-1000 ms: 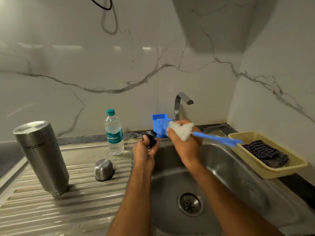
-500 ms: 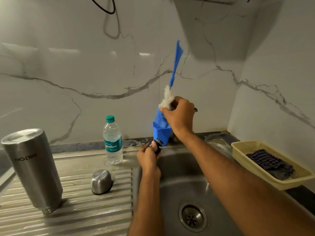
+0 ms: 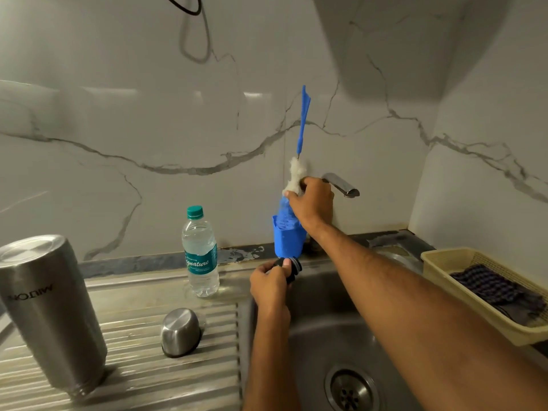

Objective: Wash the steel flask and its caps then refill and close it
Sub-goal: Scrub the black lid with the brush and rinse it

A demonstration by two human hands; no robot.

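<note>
At frame centre, the right hand (image 3: 312, 203) gripped a blue-handled white bristle brush (image 3: 297, 173), standing head-down in a blue plastic holder (image 3: 287, 240). Just below, the left hand (image 3: 268, 284) pinched a small black inner cap (image 3: 292, 266). At lower left, an inverted steel flask (image 3: 49, 312) and domed steel cap (image 3: 180, 332) stood on the ribbed drainboard (image 3: 133, 375).

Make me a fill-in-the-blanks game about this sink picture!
1. The bottle has a ____ cap.
2. The flask stands ____ down on the drainboard.
3. The brush goes into a ____ cup.
4. The cloth lies in a ____.

Missing words: green; upside; blue; basket
</note>
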